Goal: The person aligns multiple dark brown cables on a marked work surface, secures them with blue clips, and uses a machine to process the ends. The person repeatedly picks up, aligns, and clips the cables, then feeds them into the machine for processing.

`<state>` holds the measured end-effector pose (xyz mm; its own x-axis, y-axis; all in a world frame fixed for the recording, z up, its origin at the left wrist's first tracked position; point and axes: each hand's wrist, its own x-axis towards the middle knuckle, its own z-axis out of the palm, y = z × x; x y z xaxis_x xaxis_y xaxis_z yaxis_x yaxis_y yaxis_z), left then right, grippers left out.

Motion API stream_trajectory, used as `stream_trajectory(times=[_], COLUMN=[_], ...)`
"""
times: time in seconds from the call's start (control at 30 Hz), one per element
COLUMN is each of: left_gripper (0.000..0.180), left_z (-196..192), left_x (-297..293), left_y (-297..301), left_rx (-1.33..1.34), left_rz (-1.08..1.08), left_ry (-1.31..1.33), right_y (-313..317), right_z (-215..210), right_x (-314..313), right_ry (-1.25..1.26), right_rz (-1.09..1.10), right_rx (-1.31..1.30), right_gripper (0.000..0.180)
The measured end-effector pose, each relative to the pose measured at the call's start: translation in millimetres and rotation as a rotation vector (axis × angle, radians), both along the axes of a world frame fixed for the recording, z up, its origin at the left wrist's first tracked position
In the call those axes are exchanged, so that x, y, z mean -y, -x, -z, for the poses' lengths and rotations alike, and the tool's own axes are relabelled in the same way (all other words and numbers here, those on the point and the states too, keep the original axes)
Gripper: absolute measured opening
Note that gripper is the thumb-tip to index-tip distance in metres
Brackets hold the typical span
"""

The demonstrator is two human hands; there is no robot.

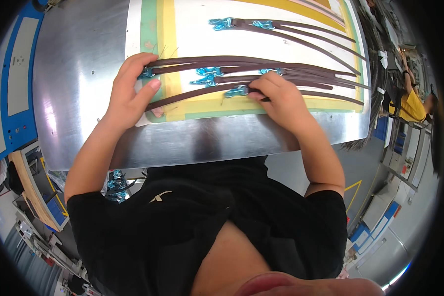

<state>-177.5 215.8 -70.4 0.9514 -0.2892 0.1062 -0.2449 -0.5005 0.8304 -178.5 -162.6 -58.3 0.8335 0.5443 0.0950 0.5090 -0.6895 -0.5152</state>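
Observation:
Several narrow dark brown straps point(301, 66) lie lengthwise across the table, with metal clasps wrapped in blue film. At their left end, my left hand point(128, 93) curves around a blue-wrapped clasp point(146, 73). Its thumb and forefinger are apart, and the forefinger touches the end of the uppermost strap in this group. My right hand point(280, 96) pinches the nearest strap just right of its blue clasp point(237, 91). More blue clasps point(209, 71) sit on the straps between my hands. My right fingers hide part of the pinched strap.
The metal table point(84, 84) carries a white sheet point(192, 37) bordered with yellow and green tape. Farther back lie more straps with blue clasps point(222, 23). Dark strands point(377, 64) hang at the right edge. A person in yellow point(412, 106) stands far right. A blue panel point(22, 84) is left.

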Motion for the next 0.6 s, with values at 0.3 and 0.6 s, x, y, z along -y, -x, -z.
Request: stream_trajectory(times=[0.3,0.6], left_gripper=[0.078,0.099], left_z=[-25.3,-5.1], left_x=[31.9,25.4], left_y=[-11.0,-1.7], left_rx=[0.089,0.137], left_rz=[0.244,0.233], left_ry=[-0.361,-0.589], right_y=[-36.2,-28.8], right_z=[-19.3,-21.4], right_x=[33.4,50.5], right_ry=[0.106,0.235], right_rz=[0.175,0.351], right_rx=[0.148,0.077], right_gripper=[0.021,0.017])
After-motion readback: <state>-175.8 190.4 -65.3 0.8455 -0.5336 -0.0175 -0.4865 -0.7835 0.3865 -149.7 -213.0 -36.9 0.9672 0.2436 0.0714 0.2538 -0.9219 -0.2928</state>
